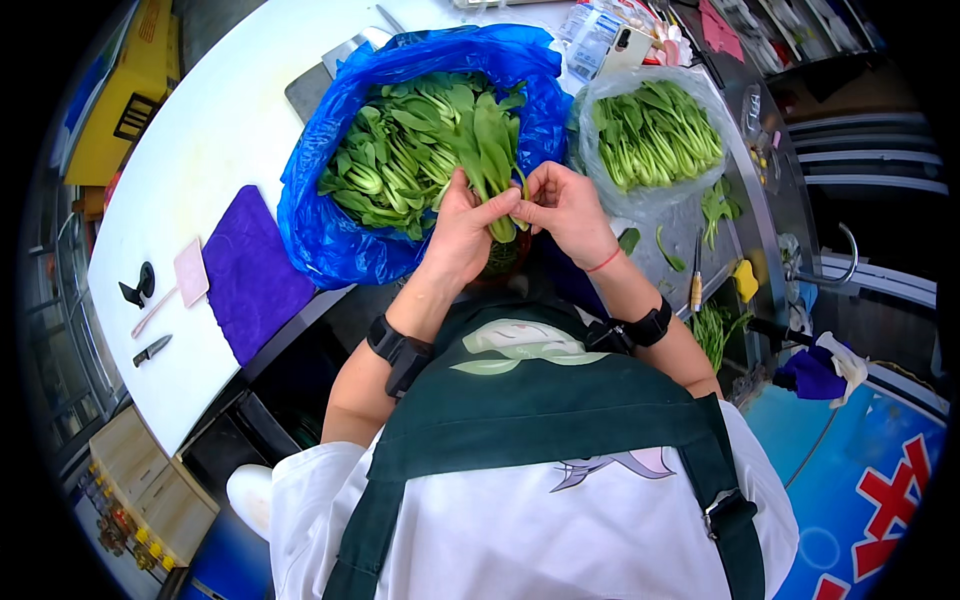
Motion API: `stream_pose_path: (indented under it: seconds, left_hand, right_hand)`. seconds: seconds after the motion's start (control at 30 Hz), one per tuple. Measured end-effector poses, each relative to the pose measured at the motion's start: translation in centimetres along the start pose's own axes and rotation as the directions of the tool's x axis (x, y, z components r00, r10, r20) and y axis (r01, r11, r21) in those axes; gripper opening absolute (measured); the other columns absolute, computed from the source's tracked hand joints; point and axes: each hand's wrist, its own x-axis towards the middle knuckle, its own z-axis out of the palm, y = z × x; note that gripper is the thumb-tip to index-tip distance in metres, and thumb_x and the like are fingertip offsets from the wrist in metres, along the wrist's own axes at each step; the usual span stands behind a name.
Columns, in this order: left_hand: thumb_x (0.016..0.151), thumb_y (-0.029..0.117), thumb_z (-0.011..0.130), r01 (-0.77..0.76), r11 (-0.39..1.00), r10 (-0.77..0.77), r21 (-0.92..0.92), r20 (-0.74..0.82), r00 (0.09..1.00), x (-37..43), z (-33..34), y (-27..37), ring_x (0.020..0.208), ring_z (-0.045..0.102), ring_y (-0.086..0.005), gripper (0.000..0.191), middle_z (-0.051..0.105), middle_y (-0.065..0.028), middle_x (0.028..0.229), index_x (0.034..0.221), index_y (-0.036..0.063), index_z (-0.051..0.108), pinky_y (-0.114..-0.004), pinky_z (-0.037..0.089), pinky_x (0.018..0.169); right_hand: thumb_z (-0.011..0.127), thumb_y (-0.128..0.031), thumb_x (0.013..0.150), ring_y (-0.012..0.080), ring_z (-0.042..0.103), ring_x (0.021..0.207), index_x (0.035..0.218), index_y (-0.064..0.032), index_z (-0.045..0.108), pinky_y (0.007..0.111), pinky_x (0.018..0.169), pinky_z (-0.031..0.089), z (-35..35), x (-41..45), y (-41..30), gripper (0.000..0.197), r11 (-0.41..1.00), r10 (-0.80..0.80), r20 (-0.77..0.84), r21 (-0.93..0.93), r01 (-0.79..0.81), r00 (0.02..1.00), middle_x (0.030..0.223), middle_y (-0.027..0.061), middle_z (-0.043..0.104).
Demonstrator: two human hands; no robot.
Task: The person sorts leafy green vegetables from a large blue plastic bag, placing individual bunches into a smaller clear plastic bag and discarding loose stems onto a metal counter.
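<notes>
My left hand (466, 217) grips a small head of leafy greens (491, 154) by its pale base, with its leaves pointing away from me. The fingertips of my right hand (559, 206) pinch a thin outer stalk at the right side of that head. Both hands are over the near right edge of a blue plastic bag (311, 217), which stands open and holds a heap of loose greens (390, 165). To the right, a clear plastic bag (645, 202) holds similar greens (656, 135) lined up in one direction.
A purple cloth (255, 285), a pink fly swatter (192, 271) and a knife (153, 350) lie on the white table (180, 172) at left. Loose leaves (670, 251), a wooden-handled tool (697, 289) and a yellow sponge (745, 281) are at right. A phone (626, 49) lies behind the clear bag.
</notes>
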Motion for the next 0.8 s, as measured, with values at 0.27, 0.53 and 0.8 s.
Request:
stream_pose_path:
  seconds: [0.27, 0.53, 0.8]
  left_hand:
    - [0.090, 0.005, 0.058, 0.087, 0.994, -0.091, -0.063, -0.064, 0.994, -0.3, 0.2, -0.2, 0.086, 0.057, -0.0167, 0.027, 0.055, -0.0046, 0.096, 0.114, 0.0051, 0.046, -0.030, 0.049, 0.074]
    - [0.092, 0.007, 0.056, -0.058, 0.988, 0.035, -0.142, -0.159, 0.987, 0.1, -1.3, -0.7, 0.079, 0.053, -0.0151, 0.022, 0.053, -0.0030, 0.094, 0.111, 0.0076, 0.046, -0.032, 0.049, 0.071]
    - [0.084, 0.005, 0.064, -0.317, 0.947, 0.318, 0.055, -0.308, 0.897, -3.2, -7.2, 3.9, 0.078, 0.055, -0.0150, 0.029, 0.054, -0.0030, 0.091, 0.108, 0.0076, 0.047, -0.032, 0.049, 0.072]
  right_hand:
    - [0.075, -0.003, 0.076, 0.0098, 0.060, 0.065, 0.079, -0.0023, 0.056, 0.023, 0.059, 0.049, -0.2, -1.4, -0.1, 0.019, 0.969, -0.033, -0.049, 0.243, 0.044, 0.998, 0.075, 0.0048, 0.063]
    - [0.073, 0.007, 0.072, 0.0151, 0.062, 0.068, 0.075, -0.0021, 0.056, 0.024, 0.061, 0.050, -1.7, -3.6, 0.1, 0.019, 0.913, -0.402, -0.060, 0.053, 0.405, 0.914, 0.076, 0.0103, 0.064]
    - [0.066, -0.007, 0.082, 0.0190, 0.065, 0.072, 0.090, -0.0009, 0.061, 0.032, 0.064, 0.052, -17.9, -11.9, 10.6, 0.012, 0.964, 0.258, -0.605, 0.208, -0.164, 0.753, 0.081, 0.0101, 0.066]
